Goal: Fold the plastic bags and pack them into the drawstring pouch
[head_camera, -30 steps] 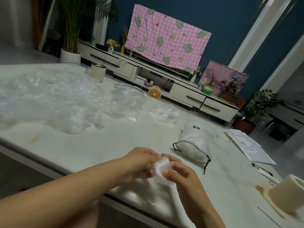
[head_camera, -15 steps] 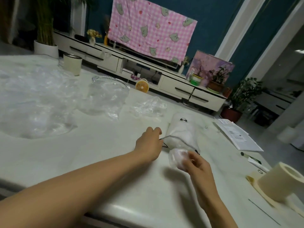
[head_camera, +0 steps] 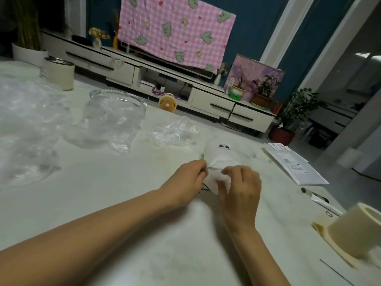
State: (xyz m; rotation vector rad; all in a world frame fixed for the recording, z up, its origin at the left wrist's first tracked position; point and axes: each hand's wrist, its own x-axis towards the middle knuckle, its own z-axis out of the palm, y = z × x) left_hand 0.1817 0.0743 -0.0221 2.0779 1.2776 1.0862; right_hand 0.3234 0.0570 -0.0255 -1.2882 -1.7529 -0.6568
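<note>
A white drawstring pouch [head_camera: 223, 155] lies on the pale table [head_camera: 103, 193], its mouth turned toward me. My left hand [head_camera: 188, 181] pinches the left edge of that mouth. My right hand [head_camera: 241, 186] holds a small folded plastic bag [head_camera: 221, 177] at the pouch opening; my fingers hide most of it. A black cord [head_camera: 205, 187] shows between my hands. Loose clear plastic bags lie farther left: one small bag [head_camera: 175, 133], one over a glass bowl [head_camera: 115, 118], and a big heap [head_camera: 26, 129].
A cream cup [head_camera: 59, 75] stands at the back left. Papers [head_camera: 292, 166] and a pen [head_camera: 315, 197] lie to the right, with a cream tape roll [head_camera: 358, 230] at the near right. A TV cabinet [head_camera: 165, 83] stands beyond the table.
Both hands moved away from me to the pouch. The left hand took hold of the pouch mouth, and the right hand brought the folded bag up to the opening.
</note>
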